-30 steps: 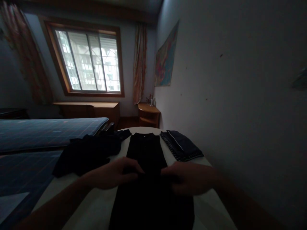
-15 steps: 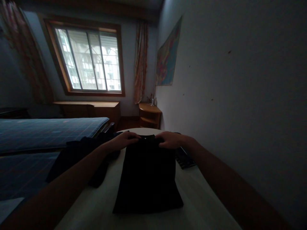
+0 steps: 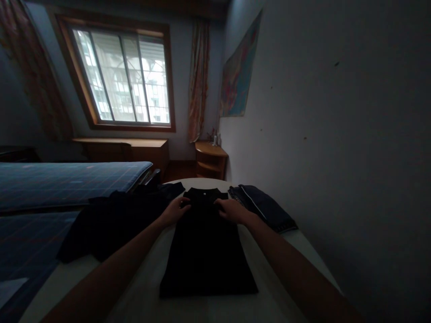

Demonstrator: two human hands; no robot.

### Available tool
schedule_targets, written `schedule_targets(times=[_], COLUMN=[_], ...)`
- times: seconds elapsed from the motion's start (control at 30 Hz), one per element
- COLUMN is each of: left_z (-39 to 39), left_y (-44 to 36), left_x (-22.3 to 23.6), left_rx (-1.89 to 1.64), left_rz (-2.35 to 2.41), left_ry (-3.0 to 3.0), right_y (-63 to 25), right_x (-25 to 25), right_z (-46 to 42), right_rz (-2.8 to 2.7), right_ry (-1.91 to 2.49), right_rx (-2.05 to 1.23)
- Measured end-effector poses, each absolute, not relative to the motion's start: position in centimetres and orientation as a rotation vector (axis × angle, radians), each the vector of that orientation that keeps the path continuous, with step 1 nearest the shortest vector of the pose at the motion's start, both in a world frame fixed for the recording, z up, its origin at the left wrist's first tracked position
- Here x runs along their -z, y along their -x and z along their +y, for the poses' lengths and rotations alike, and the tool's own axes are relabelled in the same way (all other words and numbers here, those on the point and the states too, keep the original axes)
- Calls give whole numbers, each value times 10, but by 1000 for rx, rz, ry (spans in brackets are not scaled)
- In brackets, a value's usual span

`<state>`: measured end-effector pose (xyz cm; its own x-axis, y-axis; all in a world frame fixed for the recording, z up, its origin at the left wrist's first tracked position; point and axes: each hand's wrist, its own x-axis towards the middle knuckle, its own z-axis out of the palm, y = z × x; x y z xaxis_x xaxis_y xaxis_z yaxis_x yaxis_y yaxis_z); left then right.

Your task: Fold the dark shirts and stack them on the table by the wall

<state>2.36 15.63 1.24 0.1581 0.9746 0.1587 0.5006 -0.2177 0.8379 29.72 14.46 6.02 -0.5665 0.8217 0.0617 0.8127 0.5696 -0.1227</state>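
Observation:
A black shirt [image 3: 207, 260] lies in a narrow, flat shape on the pale table, its collar with a small light label at the far end. My left hand [image 3: 175, 211] is at the shirt's left edge just below the collar, thumb and fingers closed on the cloth. Across from it, my right hand [image 3: 232, 211] pinches the right edge at about the same height. The cloth between the fingertips is too dark to make out clearly.
Dark crumpled clothing [image 3: 117, 220] spreads over the left side of the table [image 3: 269, 287], beside a bed with a blue plaid mattress [image 3: 67, 184]. Folded dark clothing with a white stripe [image 3: 266, 206] lies at the right. A wall [image 3: 353, 179] rises to the right.
Both hands have moved from the collar a little toward me along the shirt's edges. The collar now shows fully, and the folded clothing at the right is less covered by my arm.

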Motion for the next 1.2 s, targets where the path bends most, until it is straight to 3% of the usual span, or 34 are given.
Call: schedule_targets(times=[0.27, 0.47, 0.63, 0.97, 1.2], left_z=[113, 37, -21, -27, -58], left_y=[-19, -21, -30, -35, -44], left_x=[2, -22, -39, -26, -51], left_rx=[-949, -1018, -592, -210, -120], left_rz=[1442, 1484, 915, 1019, 935], left_ry=[-1620, -2227, -2717, -2984, -2739], right_y=[-315, -302, -288, -296, -299], right_x=[-42, -63, -53, -35, -58], right_z=[103, 16, -34, -30, -49], right_rz=[-2349, -2523, -2715, -2838, -2952], right_ry=[1466, 1230, 1105, 1118, 983], right_rx=[-20, -250, -338, -87, -409])
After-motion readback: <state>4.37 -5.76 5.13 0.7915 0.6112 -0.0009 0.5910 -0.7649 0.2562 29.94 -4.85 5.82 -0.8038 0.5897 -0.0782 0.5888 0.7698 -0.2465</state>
